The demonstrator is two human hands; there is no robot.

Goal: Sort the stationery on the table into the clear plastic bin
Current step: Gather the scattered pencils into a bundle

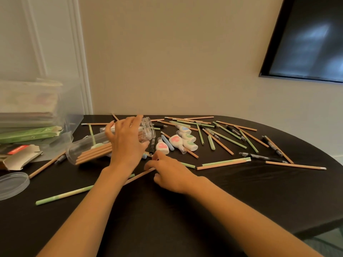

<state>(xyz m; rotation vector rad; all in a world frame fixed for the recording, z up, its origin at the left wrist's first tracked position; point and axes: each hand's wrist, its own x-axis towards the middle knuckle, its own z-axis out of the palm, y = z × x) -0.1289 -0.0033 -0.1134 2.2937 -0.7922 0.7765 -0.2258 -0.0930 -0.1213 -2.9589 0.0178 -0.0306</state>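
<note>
A clear plastic cylinder container lies on its side on the black table, with several wooden pencils inside. My left hand grips it near its open mouth. My right hand rests on the table just right of it, fingers curled around the end of a wooden pencil. Wooden and green pencils, black pens and white correction tapes lie scattered to the right.
A clear round lid sits at the left edge. Opened cardboard boxes and a green box lie beside a large clear bin of papers at the back left. A long green pencil lies near my left forearm.
</note>
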